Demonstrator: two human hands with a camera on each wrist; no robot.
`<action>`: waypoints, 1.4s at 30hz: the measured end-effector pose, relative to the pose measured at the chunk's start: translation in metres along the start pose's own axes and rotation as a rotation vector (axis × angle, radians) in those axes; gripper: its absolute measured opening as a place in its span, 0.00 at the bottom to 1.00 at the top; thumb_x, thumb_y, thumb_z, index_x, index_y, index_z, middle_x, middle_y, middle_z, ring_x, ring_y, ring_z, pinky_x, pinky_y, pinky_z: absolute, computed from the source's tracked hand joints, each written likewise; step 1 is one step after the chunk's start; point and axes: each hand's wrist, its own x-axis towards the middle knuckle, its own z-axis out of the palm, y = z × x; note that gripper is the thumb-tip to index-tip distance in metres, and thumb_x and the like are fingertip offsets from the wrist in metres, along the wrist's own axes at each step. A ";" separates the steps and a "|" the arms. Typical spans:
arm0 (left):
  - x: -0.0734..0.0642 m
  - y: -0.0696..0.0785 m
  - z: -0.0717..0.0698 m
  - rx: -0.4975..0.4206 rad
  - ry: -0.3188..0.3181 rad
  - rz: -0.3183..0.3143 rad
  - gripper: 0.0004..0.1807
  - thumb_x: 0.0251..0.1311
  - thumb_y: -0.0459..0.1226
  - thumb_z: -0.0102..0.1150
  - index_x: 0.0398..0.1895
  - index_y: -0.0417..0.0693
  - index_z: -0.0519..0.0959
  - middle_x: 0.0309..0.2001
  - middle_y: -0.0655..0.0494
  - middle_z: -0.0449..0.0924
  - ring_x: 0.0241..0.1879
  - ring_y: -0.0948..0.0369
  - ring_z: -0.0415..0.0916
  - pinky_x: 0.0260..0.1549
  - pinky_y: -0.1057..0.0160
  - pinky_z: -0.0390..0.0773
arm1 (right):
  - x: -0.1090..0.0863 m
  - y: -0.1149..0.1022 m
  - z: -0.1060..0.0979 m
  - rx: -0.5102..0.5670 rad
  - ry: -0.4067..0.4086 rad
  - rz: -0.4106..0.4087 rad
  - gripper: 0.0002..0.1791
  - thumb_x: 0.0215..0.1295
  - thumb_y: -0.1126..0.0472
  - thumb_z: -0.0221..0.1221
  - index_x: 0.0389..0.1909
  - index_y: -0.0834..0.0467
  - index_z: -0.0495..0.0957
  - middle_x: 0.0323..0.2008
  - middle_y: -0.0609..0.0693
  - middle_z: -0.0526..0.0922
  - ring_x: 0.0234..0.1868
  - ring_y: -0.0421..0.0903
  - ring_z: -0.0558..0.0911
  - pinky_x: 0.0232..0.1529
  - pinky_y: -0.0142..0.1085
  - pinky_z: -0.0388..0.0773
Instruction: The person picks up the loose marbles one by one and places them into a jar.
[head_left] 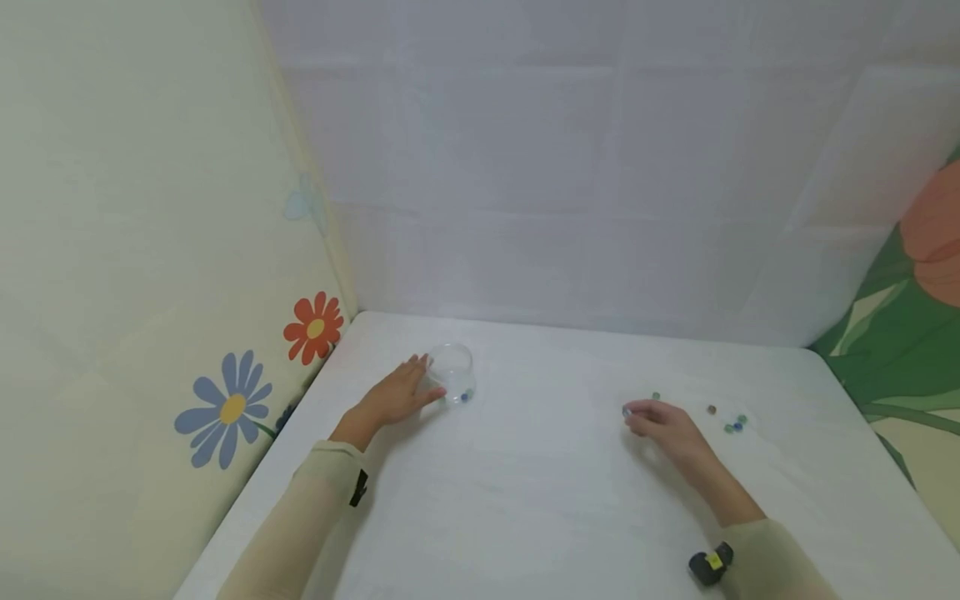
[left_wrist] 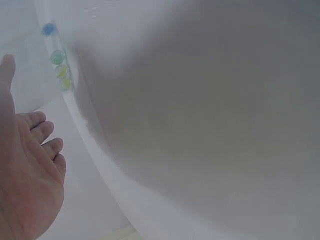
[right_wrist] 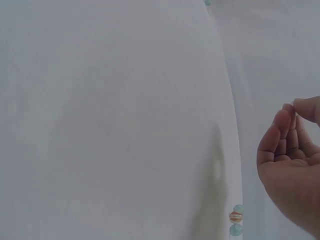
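Observation:
A clear round container (head_left: 451, 372) stands on the left part of the white table, with several marbles in its bottom, among them a blue marble (left_wrist: 48, 29) and a green marble (left_wrist: 58, 57). My left hand (head_left: 402, 392) rests against the container's left side, thumb toward the front and fingers toward the back, fairly straight. Over the right part of the table, my right hand (head_left: 667, 425) pinches a small marble (head_left: 627, 411) between thumb and fingertips. In the right wrist view the marble is hidden by the fingers.
Right of my right hand lie loose marbles: a brown marble (head_left: 712, 409), a blue marble (head_left: 738, 427) and green ones beside it. Another green marble (head_left: 656, 396) lies just behind that hand. A white cloth wall (head_left: 570, 208) rises at the table's back edge.

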 end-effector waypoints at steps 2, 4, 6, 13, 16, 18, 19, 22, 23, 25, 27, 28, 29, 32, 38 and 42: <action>0.000 0.001 0.000 0.007 0.002 0.003 0.54 0.67 0.70 0.42 0.81 0.39 0.48 0.80 0.38 0.45 0.79 0.39 0.43 0.75 0.39 0.50 | 0.002 -0.002 0.004 0.023 -0.006 -0.003 0.23 0.71 0.56 0.59 0.62 0.62 0.76 0.54 0.58 0.83 0.53 0.51 0.82 0.58 0.49 0.79; 0.000 0.001 -0.001 0.010 -0.003 0.000 0.54 0.68 0.70 0.42 0.81 0.40 0.47 0.80 0.39 0.44 0.79 0.40 0.43 0.75 0.39 0.50 | 0.005 -0.003 0.008 0.045 -0.014 -0.002 0.22 0.72 0.57 0.59 0.62 0.62 0.75 0.55 0.58 0.82 0.53 0.51 0.82 0.59 0.49 0.78; 0.000 0.001 -0.001 0.010 -0.010 -0.003 0.54 0.68 0.70 0.43 0.81 0.41 0.47 0.81 0.39 0.44 0.79 0.41 0.42 0.75 0.39 0.49 | 0.008 -0.004 0.012 0.057 -0.019 -0.002 0.22 0.72 0.56 0.59 0.63 0.61 0.75 0.56 0.57 0.82 0.53 0.50 0.82 0.60 0.49 0.78; -0.001 0.002 -0.002 0.015 -0.016 -0.009 0.54 0.68 0.70 0.42 0.81 0.41 0.47 0.81 0.40 0.44 0.79 0.41 0.42 0.75 0.40 0.49 | 0.014 -0.014 0.026 0.152 -0.068 -0.065 0.22 0.73 0.56 0.59 0.63 0.62 0.75 0.55 0.58 0.82 0.54 0.50 0.82 0.61 0.50 0.77; -0.002 0.002 -0.002 0.020 -0.018 -0.008 0.54 0.68 0.70 0.42 0.81 0.40 0.47 0.81 0.40 0.45 0.79 0.41 0.42 0.75 0.40 0.49 | 0.016 -0.019 0.033 0.192 -0.092 -0.069 0.21 0.73 0.57 0.59 0.63 0.62 0.75 0.56 0.59 0.82 0.54 0.48 0.82 0.62 0.48 0.77; -0.002 0.002 -0.001 0.019 -0.021 -0.011 0.54 0.68 0.70 0.42 0.81 0.41 0.47 0.81 0.40 0.44 0.80 0.41 0.42 0.76 0.40 0.49 | 0.018 -0.022 0.037 0.203 -0.103 -0.076 0.21 0.73 0.57 0.59 0.63 0.61 0.75 0.57 0.59 0.81 0.54 0.47 0.82 0.62 0.47 0.77; -0.002 0.002 -0.001 0.018 -0.021 -0.011 0.54 0.68 0.70 0.42 0.81 0.41 0.47 0.81 0.40 0.44 0.80 0.41 0.42 0.76 0.40 0.49 | 0.020 -0.023 0.039 0.209 -0.108 -0.080 0.21 0.73 0.58 0.58 0.63 0.62 0.75 0.57 0.60 0.81 0.54 0.47 0.82 0.62 0.47 0.77; -0.002 0.002 -0.001 0.012 -0.019 -0.012 0.53 0.68 0.70 0.42 0.81 0.41 0.47 0.81 0.41 0.44 0.80 0.42 0.41 0.76 0.40 0.49 | 0.024 -0.027 0.044 0.228 -0.117 -0.089 0.20 0.74 0.59 0.58 0.63 0.62 0.75 0.57 0.60 0.81 0.54 0.48 0.82 0.62 0.46 0.78; -0.002 0.002 -0.001 0.008 -0.016 -0.011 0.53 0.68 0.70 0.42 0.81 0.41 0.47 0.81 0.41 0.44 0.80 0.42 0.42 0.76 0.40 0.49 | 0.025 -0.028 0.045 0.232 -0.120 -0.091 0.20 0.74 0.59 0.57 0.63 0.62 0.75 0.57 0.61 0.81 0.55 0.49 0.82 0.62 0.46 0.78; -0.001 0.001 -0.001 0.008 -0.011 -0.008 0.53 0.68 0.69 0.42 0.81 0.42 0.48 0.81 0.41 0.45 0.80 0.42 0.42 0.76 0.41 0.49 | 0.028 -0.031 0.048 0.241 -0.133 -0.100 0.20 0.74 0.60 0.57 0.63 0.62 0.75 0.58 0.61 0.80 0.56 0.51 0.81 0.62 0.45 0.78; 0.000 -0.001 0.000 0.011 -0.006 -0.006 0.53 0.68 0.70 0.42 0.81 0.42 0.48 0.81 0.41 0.45 0.80 0.42 0.42 0.75 0.40 0.50 | 0.030 -0.034 0.051 0.266 -0.147 -0.106 0.20 0.73 0.60 0.57 0.63 0.62 0.74 0.59 0.62 0.80 0.58 0.53 0.80 0.62 0.43 0.78; 0.001 -0.001 0.000 0.009 -0.007 -0.008 0.53 0.68 0.70 0.42 0.81 0.42 0.48 0.81 0.41 0.45 0.80 0.42 0.42 0.76 0.41 0.49 | 0.030 -0.036 0.052 0.279 -0.156 -0.114 0.21 0.74 0.61 0.57 0.63 0.63 0.74 0.60 0.63 0.79 0.59 0.55 0.80 0.62 0.42 0.78; 0.001 -0.002 0.000 0.011 -0.006 -0.008 0.53 0.68 0.70 0.42 0.81 0.42 0.48 0.81 0.41 0.45 0.80 0.42 0.42 0.76 0.40 0.50 | 0.032 -0.038 0.054 0.292 -0.165 -0.120 0.21 0.73 0.62 0.57 0.64 0.64 0.74 0.60 0.64 0.78 0.60 0.56 0.79 0.62 0.42 0.78; 0.001 -0.002 0.000 0.011 -0.008 -0.013 0.54 0.67 0.70 0.42 0.81 0.42 0.48 0.81 0.40 0.45 0.79 0.41 0.42 0.75 0.40 0.50 | 0.035 -0.042 0.058 0.322 -0.182 -0.131 0.21 0.73 0.63 0.57 0.64 0.66 0.73 0.61 0.66 0.77 0.60 0.57 0.79 0.61 0.40 0.79; 0.000 -0.001 -0.002 0.010 -0.011 -0.016 0.53 0.68 0.69 0.42 0.81 0.40 0.48 0.80 0.38 0.45 0.79 0.40 0.43 0.75 0.39 0.50 | 0.042 -0.050 0.067 0.350 -0.203 -0.139 0.20 0.73 0.63 0.58 0.62 0.66 0.74 0.60 0.66 0.77 0.61 0.59 0.78 0.59 0.38 0.79; 0.000 0.001 -0.002 0.003 -0.014 -0.016 0.53 0.68 0.69 0.43 0.81 0.41 0.48 0.81 0.39 0.45 0.79 0.40 0.42 0.75 0.39 0.50 | 0.046 -0.053 0.073 0.361 -0.203 -0.153 0.19 0.72 0.63 0.59 0.61 0.65 0.76 0.60 0.67 0.77 0.60 0.59 0.78 0.58 0.37 0.80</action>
